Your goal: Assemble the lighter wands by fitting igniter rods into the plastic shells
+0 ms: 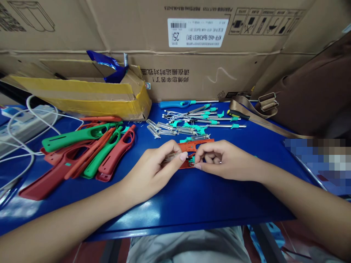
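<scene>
My left hand and my right hand meet at the middle of the blue table. Both pinch an orange plastic handle shell that lies flat, with a small teal part and a clear insert between the fingertips. My left thumb and forefinger press on its left end. My right fingers curl over its right end. Just behind the hands lies a spread of metal rods with teal fittings.
A heap of green and orange handle shells lies at the left. A yellow-taped carton and large cardboard boxes line the back. White cables and a power strip sit far left. A brown strap is at the right.
</scene>
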